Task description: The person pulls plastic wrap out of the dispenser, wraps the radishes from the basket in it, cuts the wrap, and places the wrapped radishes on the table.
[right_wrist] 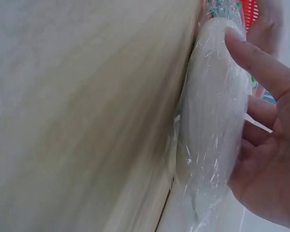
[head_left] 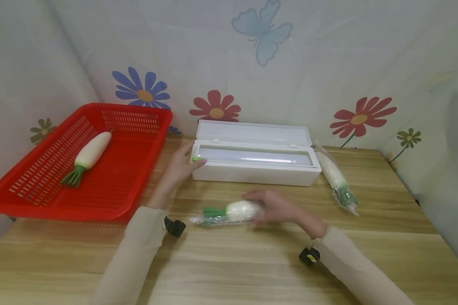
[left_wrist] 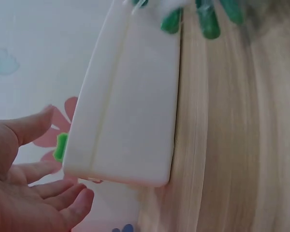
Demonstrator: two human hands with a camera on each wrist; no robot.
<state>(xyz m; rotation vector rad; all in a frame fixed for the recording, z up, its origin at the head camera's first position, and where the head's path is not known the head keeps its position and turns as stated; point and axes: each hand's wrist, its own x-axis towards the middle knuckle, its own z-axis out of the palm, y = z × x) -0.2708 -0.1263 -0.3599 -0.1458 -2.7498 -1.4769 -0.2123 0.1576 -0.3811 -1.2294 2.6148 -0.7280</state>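
A white radish (head_left: pixel 241 212) in clear plastic film, its green leaf stubs toward the left, is low over the table in front of the white box. My right hand (head_left: pixel 276 207) holds it at its right end; in the right wrist view the thumb (right_wrist: pixel 253 58) lies along the film and the fingers are at its side. Beside the left end of the long white wrap box (head_left: pixel 255 173) is my left hand (head_left: pixel 181 163), fingers spread and holding nothing. The box's lid (head_left: pixel 253 132) is raised, with a roll of film (head_left: pixel 252 156) inside and a green slider (left_wrist: pixel 61 147) at its left end.
On the left stands a red plastic basket (head_left: pixel 131 207) with one unwrapped white radish (head_left: pixel 93 150) in it. Another film-wrapped radish (head_left: pixel 332 171) lies right of the box. A flowered cloth (head_left: pixel 313 55) hangs behind the wooden table (head_left: pixel 229 271).
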